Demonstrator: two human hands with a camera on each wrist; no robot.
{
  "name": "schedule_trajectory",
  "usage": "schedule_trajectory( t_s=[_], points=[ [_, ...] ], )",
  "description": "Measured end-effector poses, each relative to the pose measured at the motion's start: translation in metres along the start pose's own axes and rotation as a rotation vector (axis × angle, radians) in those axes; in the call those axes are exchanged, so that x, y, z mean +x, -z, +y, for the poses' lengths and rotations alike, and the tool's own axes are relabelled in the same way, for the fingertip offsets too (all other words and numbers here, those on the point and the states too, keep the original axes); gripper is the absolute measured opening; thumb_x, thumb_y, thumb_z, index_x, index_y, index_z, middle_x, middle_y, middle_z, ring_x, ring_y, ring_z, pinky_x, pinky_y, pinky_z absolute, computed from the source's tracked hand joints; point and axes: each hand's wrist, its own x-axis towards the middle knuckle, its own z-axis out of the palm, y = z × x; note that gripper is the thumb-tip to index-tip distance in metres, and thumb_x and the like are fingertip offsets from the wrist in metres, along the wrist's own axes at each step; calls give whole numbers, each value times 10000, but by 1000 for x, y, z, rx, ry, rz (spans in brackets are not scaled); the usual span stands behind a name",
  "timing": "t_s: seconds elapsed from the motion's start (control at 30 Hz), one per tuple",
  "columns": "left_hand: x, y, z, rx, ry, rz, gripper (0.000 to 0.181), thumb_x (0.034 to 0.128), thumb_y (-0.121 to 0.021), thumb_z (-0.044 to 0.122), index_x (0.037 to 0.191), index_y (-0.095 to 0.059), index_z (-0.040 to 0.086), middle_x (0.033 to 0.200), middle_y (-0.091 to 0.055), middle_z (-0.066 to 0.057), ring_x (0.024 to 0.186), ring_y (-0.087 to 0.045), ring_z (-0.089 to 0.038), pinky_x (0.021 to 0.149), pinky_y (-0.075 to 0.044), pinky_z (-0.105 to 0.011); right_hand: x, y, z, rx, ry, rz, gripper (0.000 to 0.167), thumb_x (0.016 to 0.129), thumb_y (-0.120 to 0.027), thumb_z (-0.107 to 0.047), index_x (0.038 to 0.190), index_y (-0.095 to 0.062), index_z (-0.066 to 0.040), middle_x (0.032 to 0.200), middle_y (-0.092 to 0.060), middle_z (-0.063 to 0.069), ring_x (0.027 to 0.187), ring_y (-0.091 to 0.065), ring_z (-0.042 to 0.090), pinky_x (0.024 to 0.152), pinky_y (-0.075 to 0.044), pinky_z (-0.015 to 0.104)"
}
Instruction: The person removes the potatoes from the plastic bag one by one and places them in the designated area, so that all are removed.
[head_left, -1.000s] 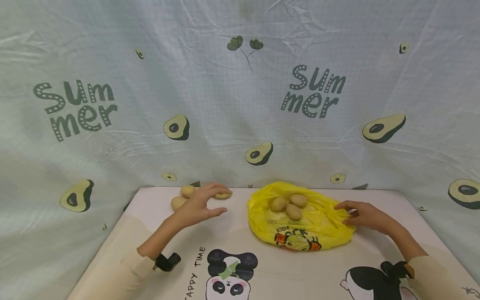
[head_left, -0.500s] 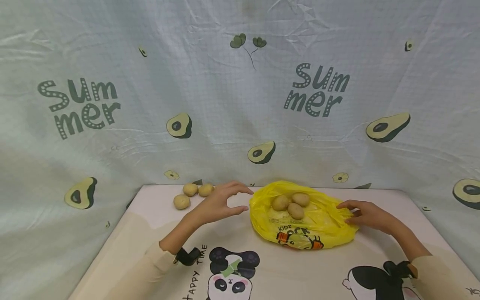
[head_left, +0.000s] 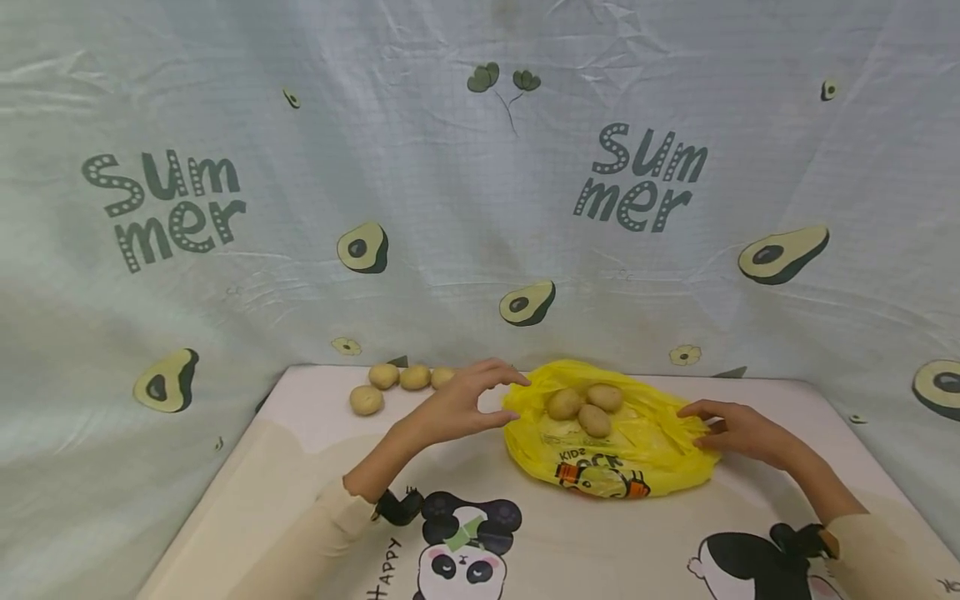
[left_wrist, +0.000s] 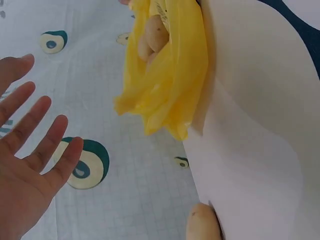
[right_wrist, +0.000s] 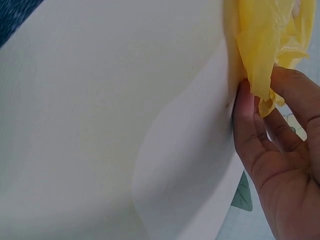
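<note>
A yellow plastic bag [head_left: 663,458] lies spread on the table with 3 potatoes [head_left: 595,421] resting on it. At its right end my right hand [head_left: 746,435] pinches the bag's edge between thumb and fingers, as the right wrist view shows. My left hand [head_left: 456,408] hovers by the bag's left edge with thumb and fingers apart and nothing in it. The left wrist view shows that hand [left_wrist: 35,175] with its fingers spread, clear of the bag [left_wrist: 187,65]. Several loose potatoes [head_left: 366,400] lie on the table to the left, one partly behind the left hand.
The white table [head_left: 600,546] has printed panda and cartoon figures. A hanging sheet [head_left: 420,183] with avocado prints and lettering rises behind its back edge. A black strap device [head_left: 401,506] sits on the left wrist.
My left hand has moved right, from over the loose potatoes to the bag's left edge, uncovering the potatoes. My right hand stays at the bag. The view has shifted slightly.
</note>
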Motion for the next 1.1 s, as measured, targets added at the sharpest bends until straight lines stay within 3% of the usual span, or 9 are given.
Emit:
schedule_trajectory(
  t_s=[0.33,0.53,0.8,1.1],
  points=[
    [20,-13,13,150,17,-46,406,951,-733,265,1336,-638,174,1361,-591,-18,1278,-531,-202,1086,-451,-388,-2,1,-1,-1,6,1,517,912,-765,-220,1365,-589,-43,1417,-509,294,1156,-604,396,911,-569,436],
    [35,-19,13,178,32,-83,386,965,-713,255,1327,-633,150,1383,-598,-19,1312,-527,-210,1117,-419,-378,-3,1,-1,-3,6,-2,511,914,-763,-218,1364,-590,-49,1413,-512,291,1152,-609,387,903,-573,412],
    [56,-29,6,66,85,-142,411,972,-702,194,1344,-593,58,1356,-622,-89,1252,-582,-287,1057,-470,-372,-3,-1,-1,10,-1,-3,509,916,-761,-215,1367,-589,-53,1424,-498,296,1153,-607,382,902,-574,412],
    [78,-43,-4,-5,140,-229,378,1000,-663,222,1331,-615,44,1328,-652,-77,1214,-630,-235,982,-519,-296,-3,0,1,9,4,6,502,915,-759,-195,1365,-590,-50,1422,-502,295,1154,-608,389,893,-577,402]
  ],
)
